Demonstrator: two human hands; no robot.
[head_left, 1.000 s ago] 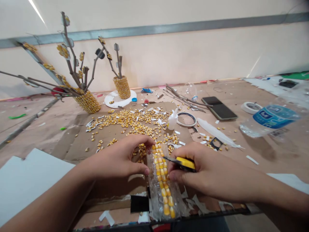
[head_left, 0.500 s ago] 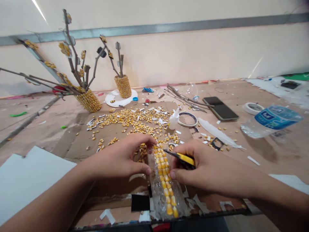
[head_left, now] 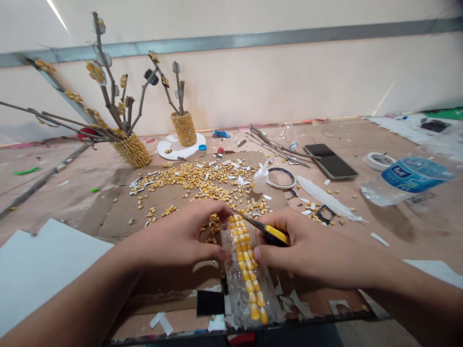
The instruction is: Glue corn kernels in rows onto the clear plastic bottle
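Observation:
A clear plastic bottle (head_left: pixel 237 294) lies lengthwise at the table's front edge, with rows of yellow corn kernels (head_left: pixel 247 262) stuck along its upper side. My left hand (head_left: pixel 188 236) grips its far left side between curved fingers and thumb. In my right hand (head_left: pixel 289 246) is a yellow-and-black box cutter (head_left: pixel 275 235), its dark pointed tip reaching over the far end of the kernel rows. The right thumb rests against the bottle's right side. Beyond the hands, loose corn kernels (head_left: pixel 202 178) are spread over a cardboard sheet (head_left: pixel 108 207).
Two kernel-covered pots (head_left: pixel 132 150) with twigs stand at the back left. A small white glue bottle (head_left: pixel 260 178), a tape roll (head_left: pixel 281 178), twigs (head_left: pixel 269 142) and a phone (head_left: pixel 331 161) lie beyond. A water bottle (head_left: pixel 405 180) lies at right, white board (head_left: pixel 47 274) at left.
The box cutter's tip has shifted left and slightly up, across the far end of the kernel rows. My left thumb has come closer against the bottle.

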